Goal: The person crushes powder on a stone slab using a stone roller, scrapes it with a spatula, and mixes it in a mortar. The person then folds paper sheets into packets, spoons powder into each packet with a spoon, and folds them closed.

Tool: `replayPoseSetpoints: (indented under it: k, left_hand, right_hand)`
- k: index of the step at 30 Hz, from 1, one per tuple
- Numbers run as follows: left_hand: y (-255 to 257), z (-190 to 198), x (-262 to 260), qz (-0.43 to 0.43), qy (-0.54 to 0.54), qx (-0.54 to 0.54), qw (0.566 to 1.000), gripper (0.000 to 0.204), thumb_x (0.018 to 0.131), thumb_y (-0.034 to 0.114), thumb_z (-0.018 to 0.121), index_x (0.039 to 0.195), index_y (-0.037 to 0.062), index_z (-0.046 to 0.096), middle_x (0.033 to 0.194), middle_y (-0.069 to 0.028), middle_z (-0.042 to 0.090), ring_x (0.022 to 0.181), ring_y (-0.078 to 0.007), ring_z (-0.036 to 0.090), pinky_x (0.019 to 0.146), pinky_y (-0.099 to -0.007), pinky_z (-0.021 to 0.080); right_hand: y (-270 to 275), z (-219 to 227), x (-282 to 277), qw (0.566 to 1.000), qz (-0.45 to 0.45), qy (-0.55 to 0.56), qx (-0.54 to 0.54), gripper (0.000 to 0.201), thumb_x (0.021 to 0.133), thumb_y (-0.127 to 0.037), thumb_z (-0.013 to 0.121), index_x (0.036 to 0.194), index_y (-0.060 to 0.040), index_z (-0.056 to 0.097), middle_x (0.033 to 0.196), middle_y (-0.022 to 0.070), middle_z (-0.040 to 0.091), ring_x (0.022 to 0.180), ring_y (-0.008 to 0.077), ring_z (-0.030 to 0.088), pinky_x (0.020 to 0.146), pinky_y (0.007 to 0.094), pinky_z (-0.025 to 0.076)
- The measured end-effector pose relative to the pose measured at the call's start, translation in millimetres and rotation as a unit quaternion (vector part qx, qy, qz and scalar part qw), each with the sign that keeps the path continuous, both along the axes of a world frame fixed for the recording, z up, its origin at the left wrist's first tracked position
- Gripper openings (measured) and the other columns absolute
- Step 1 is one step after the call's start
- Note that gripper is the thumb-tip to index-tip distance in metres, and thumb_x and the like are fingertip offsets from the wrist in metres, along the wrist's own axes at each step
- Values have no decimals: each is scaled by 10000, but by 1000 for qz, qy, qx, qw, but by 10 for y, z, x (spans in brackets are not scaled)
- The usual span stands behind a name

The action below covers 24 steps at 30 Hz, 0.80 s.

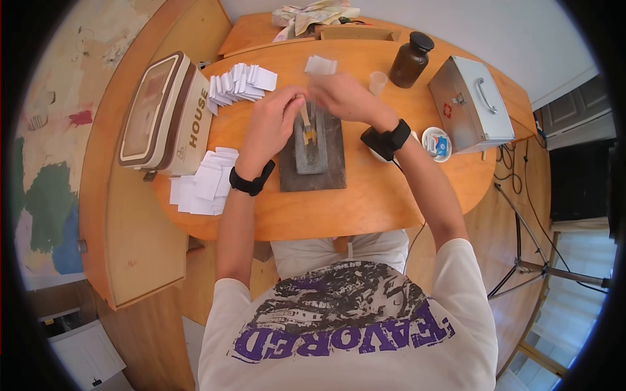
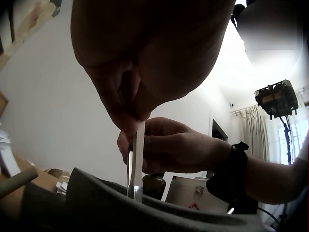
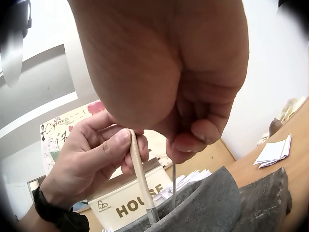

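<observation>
My left hand (image 1: 270, 122) pinches the top of a brush (image 3: 141, 179) with a pale wooden handle and a metal ferrule. The brush stands nearly upright, its lower end down inside a grey rectangular stone trough (image 1: 312, 165). Close beside it, my right hand (image 1: 347, 98) pinches a thin metal rod (image 3: 174, 186) between fingertips and thumb. The rod also reaches down into the trough, its lower end hidden by the trough wall in the right wrist view. A yellowish patch shows in the trough around the brush's lower end. Under the trough lies a dark slab (image 1: 336, 181).
Folded white papers (image 1: 241, 83) and more paper slips (image 1: 203, 186) lie left, near a cream HOUSE box (image 1: 186, 124). Beyond the hands is a small paper stack (image 1: 321, 65). At right are a plastic cup (image 1: 377, 83), brown jar (image 1: 411, 62), silver case (image 1: 471, 107) and small bowl (image 1: 426, 151).
</observation>
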<state>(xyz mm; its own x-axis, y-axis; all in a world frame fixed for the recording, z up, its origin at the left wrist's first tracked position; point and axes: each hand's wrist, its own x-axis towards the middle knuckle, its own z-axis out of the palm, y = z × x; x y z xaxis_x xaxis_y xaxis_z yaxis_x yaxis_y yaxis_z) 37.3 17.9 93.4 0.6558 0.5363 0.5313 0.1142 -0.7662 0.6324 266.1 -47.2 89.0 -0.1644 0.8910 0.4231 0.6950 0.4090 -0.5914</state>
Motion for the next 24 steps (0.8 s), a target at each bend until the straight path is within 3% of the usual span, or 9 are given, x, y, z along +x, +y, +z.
replayPoseSetpoints:
  k: [7,9,10,12,16,20,24]
  left_hand:
    - [-56,100,-78,20,-9,-75,997,122,1104,62,699,1192,-2,754,921,-79,777,803,-153,749,774,-295,600]
    - [-73,103,-78,8,-17,-95,995,135,1071,45,721,1197,8,754,868,-156,741,759,-281,696,739,-387,556]
    - [-65,91,-79,8,-18,-95,995,135,1071,45,721,1197,8,754,868,-156,741,759,-281,696,739,-387,556]
    - [-36,45,-78,4,44,-53,998,133,1107,68,698,1209,2,753,929,-74,784,796,-151,757,770,-300,608]
    - [-19,9,-35,15,16,-28,999,139,1105,72,703,1214,1,754,931,-75,787,807,-152,766,773,-306,612]
    - [-68,82,-104,29,-26,-79,996,146,1102,68,709,1221,2,762,937,-75,793,810,-153,764,782,-307,614]
    - [-107,178,-177,38,-18,-91,995,155,1100,66,712,1227,0,771,952,-74,802,810,-141,758,791,-293,609]
  right_hand:
    - [-13,-58,-12,999,-5,27,-16,238,1091,-172,573,995,-23,731,801,155,733,757,386,707,730,474,563]
    - [-22,-55,-11,999,-8,29,-32,245,1094,-172,568,992,-22,734,801,149,737,755,379,709,733,470,566]
    - [-23,-56,-7,998,-11,30,-47,253,1096,-173,563,990,-22,736,801,144,741,754,372,712,736,467,569]
    - [-21,-57,-7,998,-12,31,-47,257,1097,-172,559,992,-23,740,798,140,741,752,366,712,734,465,568]
    - [-25,-69,6,997,-16,42,-70,271,1105,-176,549,1004,-29,754,788,125,742,743,344,712,729,451,568]
    - [-23,-114,30,996,-22,48,-76,282,1108,-192,555,1012,-32,766,787,110,748,732,316,713,727,437,570]
    - [-8,-203,58,986,-48,98,-128,293,1121,-211,578,1035,-24,787,792,71,748,720,212,695,708,381,561]
